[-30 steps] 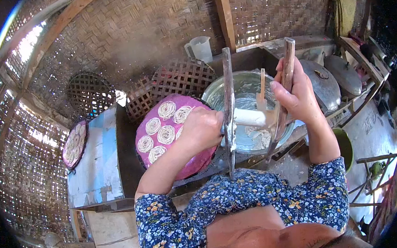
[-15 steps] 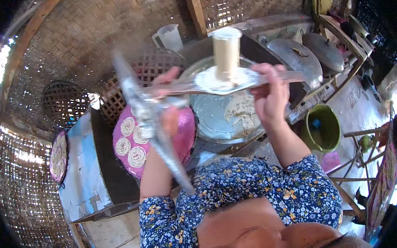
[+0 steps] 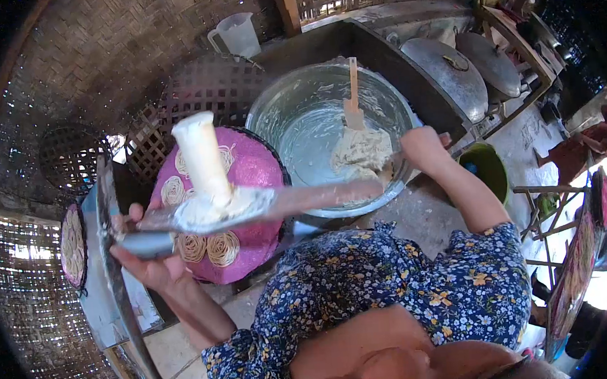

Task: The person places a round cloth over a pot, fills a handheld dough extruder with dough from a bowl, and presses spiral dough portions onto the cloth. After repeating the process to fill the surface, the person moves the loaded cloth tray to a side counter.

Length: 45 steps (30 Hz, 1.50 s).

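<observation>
A dough-smeared noodle press [image 3: 304, 200], with a wooden bar and a grey metal tube below it, is held up over the pink tray. My left hand [image 3: 156, 262] is closed around its left end, near the tube. A pale cylinder of dough [image 3: 206, 161] stands tilted on the bar. Across the left end runs a long worn crosspiece [image 3: 118, 284]. My right hand [image 3: 423, 149] is in a fist at the right rim of the metal basin [image 3: 261, 116], gripping a brown handle whose end pokes out. Coiled noodle nests [image 3: 222, 249] lie on the pink round tray [image 3: 260, 164].
Inside the basin are a lump of dough [image 3: 362, 150] and a wooden-handled spatula [image 3: 353, 99]. Behind stand a plastic jug [image 3: 238, 35] and a woven basket [image 3: 204, 91]. Large pot lids [image 3: 442, 77] and a green bucket [image 3: 486, 168] are on the right.
The press has swung left and down from over the basin to over the pink tray. My right hand has left the bar and closed on a brown handle at the basin's right.
</observation>
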Each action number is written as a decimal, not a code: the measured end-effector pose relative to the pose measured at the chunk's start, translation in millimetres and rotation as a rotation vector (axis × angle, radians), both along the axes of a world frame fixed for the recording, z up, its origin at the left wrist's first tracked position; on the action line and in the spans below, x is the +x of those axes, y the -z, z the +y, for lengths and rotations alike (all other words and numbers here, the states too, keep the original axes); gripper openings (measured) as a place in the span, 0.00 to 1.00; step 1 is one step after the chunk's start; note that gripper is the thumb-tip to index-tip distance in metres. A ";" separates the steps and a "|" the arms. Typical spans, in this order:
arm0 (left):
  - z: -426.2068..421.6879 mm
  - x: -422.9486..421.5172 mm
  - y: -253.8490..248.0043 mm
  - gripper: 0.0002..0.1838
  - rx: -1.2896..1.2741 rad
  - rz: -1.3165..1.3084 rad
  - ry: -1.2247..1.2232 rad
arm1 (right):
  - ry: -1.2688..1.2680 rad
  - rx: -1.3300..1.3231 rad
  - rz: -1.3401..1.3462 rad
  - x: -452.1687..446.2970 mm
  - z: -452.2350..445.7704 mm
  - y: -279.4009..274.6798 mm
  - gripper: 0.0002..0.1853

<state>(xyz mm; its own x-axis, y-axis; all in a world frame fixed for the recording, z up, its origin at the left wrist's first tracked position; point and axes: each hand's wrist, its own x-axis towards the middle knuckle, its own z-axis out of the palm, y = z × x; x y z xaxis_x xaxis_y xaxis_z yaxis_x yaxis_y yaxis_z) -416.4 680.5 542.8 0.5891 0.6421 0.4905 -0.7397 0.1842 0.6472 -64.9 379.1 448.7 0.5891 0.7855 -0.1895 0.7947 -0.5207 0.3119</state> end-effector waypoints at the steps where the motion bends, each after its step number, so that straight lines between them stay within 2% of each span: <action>1: -4.0 -5.9 -6.0 0.25 0.031 -0.002 0.046 | -0.026 0.006 0.005 -1.7 -3.5 -16.2 0.07; 4: -5.4 -31.5 -7.4 0.27 0.103 0.092 -0.013 | -0.091 -0.009 0.023 -0.4 -7.5 -28.1 0.10; 5: -7.2 -39.5 -7.0 0.28 0.095 0.118 -0.070 | -0.147 -0.042 0.023 -3.1 -5.2 -25.4 0.05; 11: -17.9 -51.7 -11.3 0.30 0.148 0.180 -0.176 | -0.242 -0.157 0.102 -6.1 6.9 -2.8 0.06; 14: -19.6 -55.1 -13.1 0.31 0.175 0.189 -0.181 | -0.291 -0.054 0.096 -5.1 3.1 7.2 0.05; 23: -19.5 -49.4 -8.1 0.32 0.105 0.202 -0.284 | -0.405 -0.044 0.110 -12.4 14.0 20.0 0.05; 26: -22.4 -54.1 -9.1 0.33 0.143 0.190 -0.266 | -0.427 -0.060 0.136 -15.0 14.6 22.7 0.06; 32: -32.9 -63.2 -9.4 0.34 0.135 0.198 -0.390 | -0.448 -0.037 0.186 -28.8 18.2 19.8 0.07; 35: -30.1 -66.2 -11.7 0.34 0.183 0.175 -0.311 | -0.479 -0.064 0.214 -34.4 18.7 18.3 0.06; 38: -31.9 -70.2 -9.6 0.34 0.163 0.193 -0.378 | -0.492 -0.044 0.243 -38.5 17.5 22.8 0.07; 41: -26.8 -74.8 -7.6 0.35 0.218 0.200 -0.331 | -0.348 -0.043 0.353 -40.6 15.6 16.5 0.11; 44: -25.0 -66.5 -13.5 0.34 0.279 0.212 -0.251 | -0.078 -0.117 0.393 -27.8 11.1 -7.0 0.15; 45: -22.2 -64.1 -13.8 0.30 0.317 0.246 -0.265 | -0.026 -0.099 0.410 -19.0 7.1 -21.4 0.17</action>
<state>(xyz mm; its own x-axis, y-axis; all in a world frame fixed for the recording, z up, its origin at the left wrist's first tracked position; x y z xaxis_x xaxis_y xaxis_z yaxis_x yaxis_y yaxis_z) -480.5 658.3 556.5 0.5483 0.6273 0.5530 -0.5524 -0.2247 0.8027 -83.9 386.2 470.1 0.4290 0.7656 -0.4793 0.8760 -0.4821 0.0140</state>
